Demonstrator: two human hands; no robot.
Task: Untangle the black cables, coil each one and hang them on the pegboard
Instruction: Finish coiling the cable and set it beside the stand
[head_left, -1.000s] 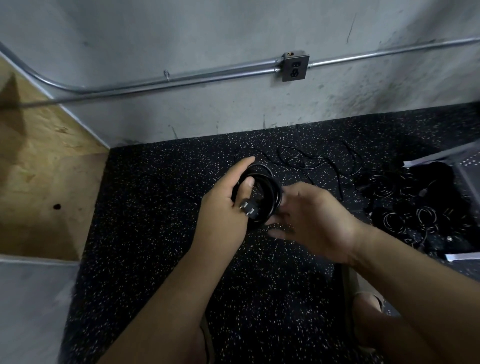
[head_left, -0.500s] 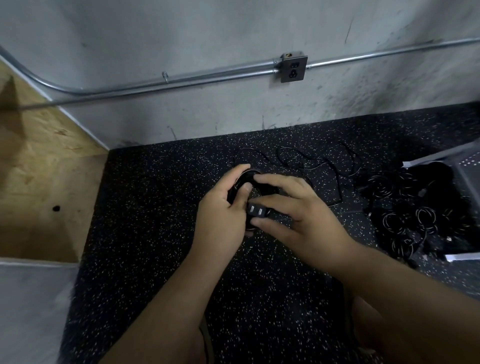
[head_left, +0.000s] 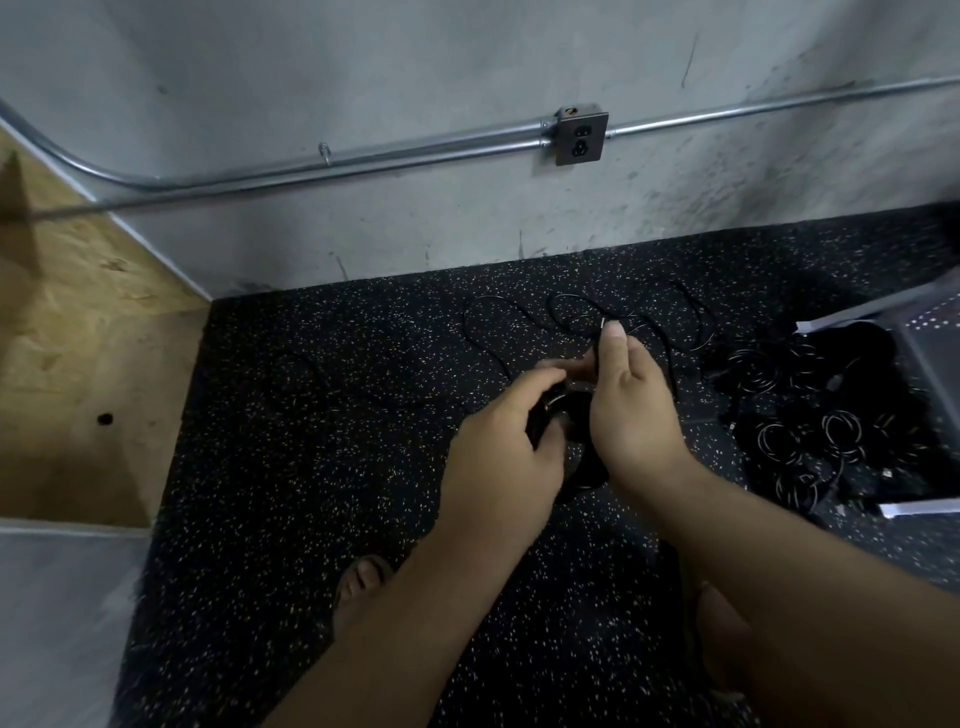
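Speckled black rubber floor (head_left: 311, 467) at the foot of a grey concrete wall. Nearest, the left hand (head_left: 498, 457) grips the coiled black cable (head_left: 584, 470) just above the floor, fingers curled round the loops. The right hand (head_left: 636, 415), at the plug against the coil half a second ago, now pinches the cable's free end (head_left: 601, 343), raised above the coil. Judgement: the tail is about to be wrapped to secure the coil; hanging remains. Beyond, loose black cables (head_left: 558, 317) lie uncoiled; a pile of coiled cables (head_left: 810, 421) sits right.

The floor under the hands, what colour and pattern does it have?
The floor is black with small pale speckles; the head view shows it.
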